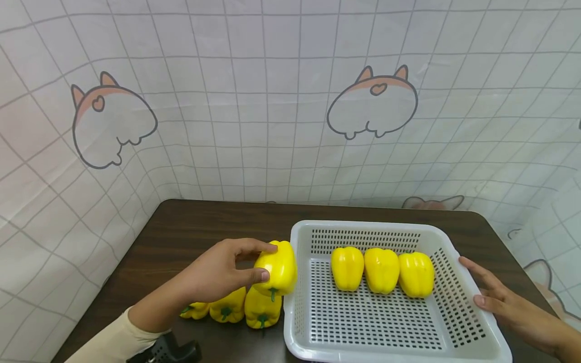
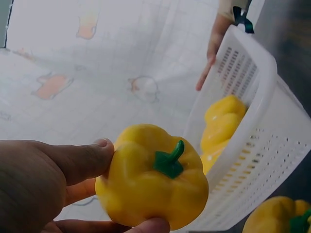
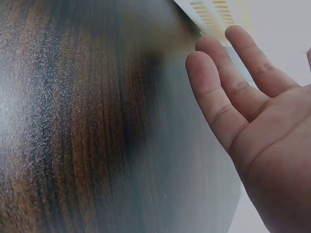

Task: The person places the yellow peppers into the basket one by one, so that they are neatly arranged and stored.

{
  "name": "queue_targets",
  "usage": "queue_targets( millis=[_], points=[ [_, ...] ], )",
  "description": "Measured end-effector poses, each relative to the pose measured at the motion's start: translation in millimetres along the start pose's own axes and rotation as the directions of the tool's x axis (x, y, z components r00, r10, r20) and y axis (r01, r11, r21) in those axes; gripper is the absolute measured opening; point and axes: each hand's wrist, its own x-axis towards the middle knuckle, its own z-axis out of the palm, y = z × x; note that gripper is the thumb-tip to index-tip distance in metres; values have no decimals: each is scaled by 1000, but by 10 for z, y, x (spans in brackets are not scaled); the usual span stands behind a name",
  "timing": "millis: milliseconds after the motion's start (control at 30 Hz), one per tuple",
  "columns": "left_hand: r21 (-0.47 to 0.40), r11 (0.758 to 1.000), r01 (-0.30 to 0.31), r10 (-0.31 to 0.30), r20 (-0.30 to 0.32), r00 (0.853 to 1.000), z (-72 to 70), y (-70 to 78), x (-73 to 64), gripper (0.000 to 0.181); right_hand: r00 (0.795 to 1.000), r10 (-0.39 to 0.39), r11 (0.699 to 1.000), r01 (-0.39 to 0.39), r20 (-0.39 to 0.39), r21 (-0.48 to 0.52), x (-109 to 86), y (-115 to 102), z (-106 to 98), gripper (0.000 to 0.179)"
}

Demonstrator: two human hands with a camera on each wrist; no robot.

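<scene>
My left hand [image 1: 222,267] pinches a yellow bell pepper [image 1: 280,267] between thumb and fingers, close to the left rim of the white basket [image 1: 297,302]. In the left wrist view the held pepper [image 2: 150,179] shows its green stem. Three yellow peppers [image 1: 382,270] stand in a row inside the basket, toward its back. Below the held one, three more peppers [image 1: 262,308] sit on the table left of the basket, partly hidden by my left hand and wrist. At the basket's right rim is my right hand [image 1: 504,297], its fingers [image 3: 228,82] extended and holding nothing.
The dark wooden table [image 1: 204,222] has rounded back corners. Behind it hangs a white gridded cloth [image 1: 272,101] with corgi drawings. A black strapped device [image 1: 174,350] is on my left wrist, near the table's front.
</scene>
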Motion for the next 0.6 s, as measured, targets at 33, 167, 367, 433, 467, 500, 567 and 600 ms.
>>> queue_targets(
  millis=[33,167,367,433,467,500,567,600],
  points=[
    [-4,1000,-2,2,2,1000,13,12,8,49,1000,0,1000,0,-1,-1,1,1,0,72],
    [-11,1000,-5,5,9,1000,59,46,38,48,1000,3,1000,-3,-8,1,10,-4,3,71],
    [-21,1000,4,-4,26,1000,122,82,76,48,1000,6,1000,-6,-4,16,12,-5,-2,71],
    [-27,1000,8,-7,33,999,146,94,92,48,1000,5,999,-5,3,34,11,5,-10,71],
    [-29,1000,10,-9,37,999,160,100,100,48,1000,5,999,-6,9,48,11,10,-15,71],
    [-30,999,10,-9,40,999,174,107,109,48,1000,6,998,-7,16,63,11,15,-20,71],
    [-32,999,8,-7,47,999,203,122,127,47,1000,8,996,-10,23,85,14,22,-26,72],
    [-32,999,8,-7,50,999,218,131,136,47,1000,10,996,-12,22,89,19,22,-24,72]
  ],
)
